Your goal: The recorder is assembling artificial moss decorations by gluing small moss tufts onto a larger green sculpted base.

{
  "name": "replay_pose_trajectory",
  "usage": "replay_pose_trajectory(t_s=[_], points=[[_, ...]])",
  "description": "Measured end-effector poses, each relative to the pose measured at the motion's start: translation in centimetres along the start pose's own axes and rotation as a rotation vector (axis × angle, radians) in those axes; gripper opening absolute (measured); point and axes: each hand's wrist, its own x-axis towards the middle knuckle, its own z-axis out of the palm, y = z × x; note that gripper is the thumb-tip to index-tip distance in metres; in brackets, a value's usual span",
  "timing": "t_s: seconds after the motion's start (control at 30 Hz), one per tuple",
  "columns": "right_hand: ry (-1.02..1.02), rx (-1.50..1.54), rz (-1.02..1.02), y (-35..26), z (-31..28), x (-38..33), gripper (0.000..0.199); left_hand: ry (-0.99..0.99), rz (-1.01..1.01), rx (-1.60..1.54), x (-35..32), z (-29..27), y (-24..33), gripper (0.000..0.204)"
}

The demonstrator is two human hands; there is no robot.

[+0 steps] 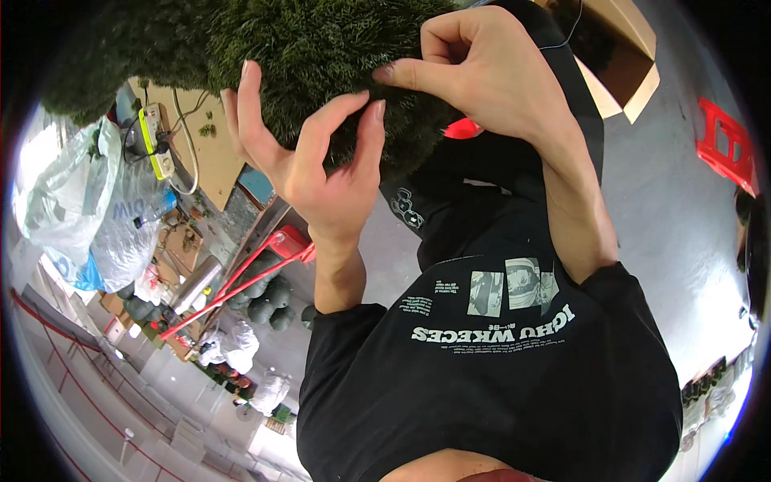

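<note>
My left hand (309, 161) is spread open, fingertips resting against the green artificial foliage mass (297, 48). My right hand (482, 72) pinches a tuft of that foliage between thumb and forefinger.

A big mound of dark green artificial grass (305, 56), dense and bristly, fills the upper part of the view above the person's black shirt (498, 353). Its rounded lower edge hangs just above the shirt, touched by both hands, with a small red piece (462, 128) showing at that edge.
</note>
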Motion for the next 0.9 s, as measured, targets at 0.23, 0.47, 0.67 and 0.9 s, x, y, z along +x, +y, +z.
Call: replay_pose_trajectory(t_s=[0.23,0.47,0.67,0.9], points=[[0.022,0.086,0.004,2.0,1.0,-1.2,0.049,-0.089,-0.011,-0.01,0.4,-0.4,0.3,0.027],[0.183,0.019,-0.21,3.4,2.1,-2.6,0.048,-0.101,-0.015,-0.01,0.3,-0.4,0.3,0.03],[0.271,-0.058,-0.217,3.4,3.0,-2.4,0.042,-0.077,0.032,0.014,0.3,-0.5,0.3,0.03],[0.287,0.05,-0.265,3.1,2.3,-2.1,0.038,-0.114,0.042,0.025,0.6,-1.1,0.3,0.015]])
